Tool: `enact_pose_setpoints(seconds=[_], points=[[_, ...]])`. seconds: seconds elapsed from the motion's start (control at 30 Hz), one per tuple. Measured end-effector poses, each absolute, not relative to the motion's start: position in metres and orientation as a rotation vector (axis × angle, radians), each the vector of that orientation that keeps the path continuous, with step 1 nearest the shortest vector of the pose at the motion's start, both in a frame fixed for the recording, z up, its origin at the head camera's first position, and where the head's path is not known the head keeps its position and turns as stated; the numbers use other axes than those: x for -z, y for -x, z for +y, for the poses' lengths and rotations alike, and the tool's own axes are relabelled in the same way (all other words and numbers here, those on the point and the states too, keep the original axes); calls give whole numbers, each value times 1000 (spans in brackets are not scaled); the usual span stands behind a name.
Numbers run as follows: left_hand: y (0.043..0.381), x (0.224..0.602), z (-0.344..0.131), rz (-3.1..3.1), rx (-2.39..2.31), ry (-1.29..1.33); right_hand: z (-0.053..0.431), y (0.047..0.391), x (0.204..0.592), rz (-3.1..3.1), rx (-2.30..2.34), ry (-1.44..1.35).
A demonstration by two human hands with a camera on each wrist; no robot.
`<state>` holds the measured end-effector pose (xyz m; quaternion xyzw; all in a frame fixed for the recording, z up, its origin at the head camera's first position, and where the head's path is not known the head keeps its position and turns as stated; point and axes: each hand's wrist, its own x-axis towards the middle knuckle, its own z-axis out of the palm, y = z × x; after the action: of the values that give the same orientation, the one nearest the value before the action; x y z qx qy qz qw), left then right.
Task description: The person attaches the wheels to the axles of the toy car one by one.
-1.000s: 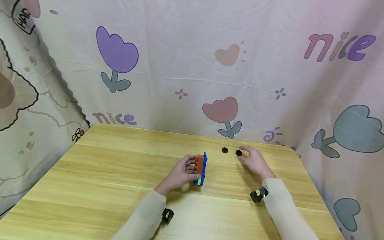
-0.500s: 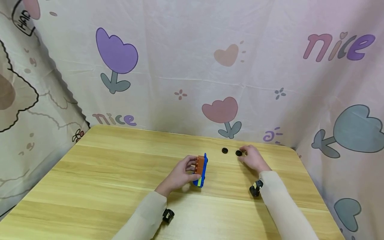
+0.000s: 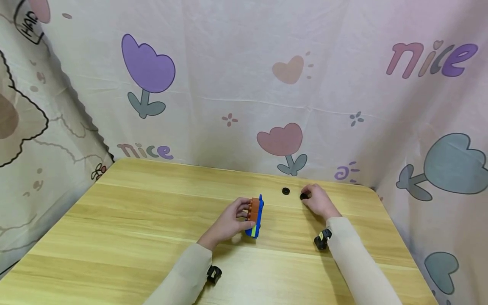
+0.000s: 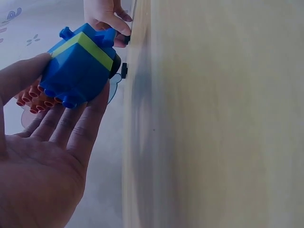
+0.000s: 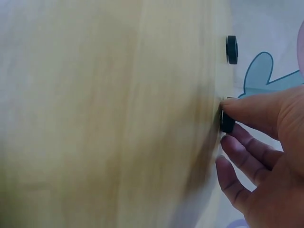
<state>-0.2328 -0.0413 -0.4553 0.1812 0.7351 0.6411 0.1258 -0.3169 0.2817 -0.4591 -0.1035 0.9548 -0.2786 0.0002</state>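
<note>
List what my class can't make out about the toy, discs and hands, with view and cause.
Head: part of one black disc, covered by the right hand.
Left wrist: part of the orange bricks, behind the toy's blue body.
Right wrist: part of the right hand, cut off by the frame.
Head: detail on the other disc, too small.

In the head view, the printed cloth (image 3: pixel 213 63) bears multicoloured lettering reading "nice" (image 3: pixel 428 63) at two o'clock and a smaller "nice" (image 3: pixel 150 151) at nine o'clock, while fabric (image 3: pixel 68 127) at ten o'clock carries black capitals "HAP" (image 3: pixel 29 24), final letter possibly D.
</note>
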Motion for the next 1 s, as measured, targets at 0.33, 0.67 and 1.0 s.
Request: enact_pose_setpoints(seconds=[0.33, 0.67, 1.0], points=[[233, 454, -45, 2123, -1889, -527, 282, 309, 457, 2977, 975, 314], [234, 454, -46, 2098, -1902, -545, 276, 295, 450, 2956, 1035, 344], [235, 454, -46, 2104, -1897, -535, 262, 280, 441, 2957, 1114, 400]])
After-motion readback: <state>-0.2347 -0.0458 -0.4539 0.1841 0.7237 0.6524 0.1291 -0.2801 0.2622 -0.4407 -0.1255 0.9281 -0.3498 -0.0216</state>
